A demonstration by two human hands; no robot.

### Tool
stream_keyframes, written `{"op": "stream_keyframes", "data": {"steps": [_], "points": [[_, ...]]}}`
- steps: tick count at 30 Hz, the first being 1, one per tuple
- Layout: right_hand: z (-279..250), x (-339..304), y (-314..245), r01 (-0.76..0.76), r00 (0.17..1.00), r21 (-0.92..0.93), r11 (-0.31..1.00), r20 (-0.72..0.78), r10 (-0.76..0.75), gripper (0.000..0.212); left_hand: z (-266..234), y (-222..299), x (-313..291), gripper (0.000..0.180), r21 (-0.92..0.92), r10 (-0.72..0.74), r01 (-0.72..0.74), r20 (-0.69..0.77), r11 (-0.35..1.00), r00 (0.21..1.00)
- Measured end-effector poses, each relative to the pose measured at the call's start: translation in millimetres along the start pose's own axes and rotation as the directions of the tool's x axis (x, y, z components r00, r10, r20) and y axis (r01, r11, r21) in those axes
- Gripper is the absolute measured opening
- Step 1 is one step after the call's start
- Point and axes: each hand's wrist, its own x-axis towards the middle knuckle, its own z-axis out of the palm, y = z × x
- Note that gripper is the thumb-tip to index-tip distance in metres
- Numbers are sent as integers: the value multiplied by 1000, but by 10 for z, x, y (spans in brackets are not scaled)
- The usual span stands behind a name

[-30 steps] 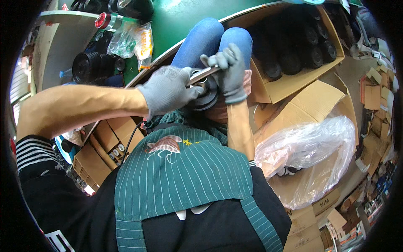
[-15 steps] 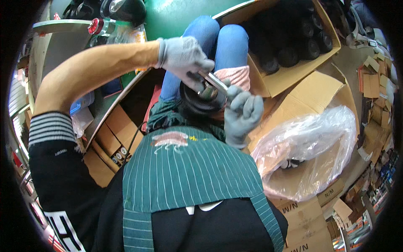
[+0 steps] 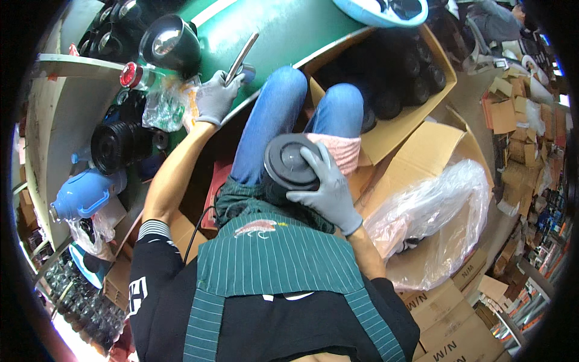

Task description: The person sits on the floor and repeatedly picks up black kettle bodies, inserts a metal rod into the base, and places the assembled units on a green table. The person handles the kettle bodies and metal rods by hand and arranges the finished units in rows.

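My left hand [image 3: 216, 99], in a grey glove, is out over the green table at the upper left, closed around a slim silvery metal bar [image 3: 243, 53] that points up and to the right. Its gripped end is hidden by the fingers. In my lap, against the green striped apron, lies a black round part [image 3: 288, 161] with a flat, ringed disc face turned up. My right hand [image 3: 329, 187], also gloved in grey, grips this part from the right, with fingers over the face and thumb at its near edge.
Black cups with shiny insides [image 3: 172, 43] stand on the green table [image 3: 274, 42], near a red-capped bottle [image 3: 134, 75]. An open carton [image 3: 416, 130] of black parts is beyond my knees. A clear plastic bag [image 3: 449, 217] lines another carton at right. A blue jug [image 3: 87, 193] is left.
My left hand has moved from the lap to the upper left with the metal bar. The black part now shows its disc face instead of its shiny inside, and my right hand has gripped it.
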Motion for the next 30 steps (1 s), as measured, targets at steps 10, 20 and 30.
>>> {"op": "stream_keyframes", "data": {"steps": [10, 20, 30], "points": [[-673, 897, 416, 176, 882, 865, 470, -350, 315, 68, -640, 302, -147, 90, -61, 566, -594, -240, 802, 789], [-102, 3639, 786, -286, 947, 910, 302, 221, 232, 85, -1196, 1031, 1492, 74, -167, 454, -574, -455, 802, 766], [343, 4116, 1432, 69, 958, -610, 789, -180, -223, 74, -664, 1006, 4200, 58, 217, 383, -318, -447, 923, 808]]}}
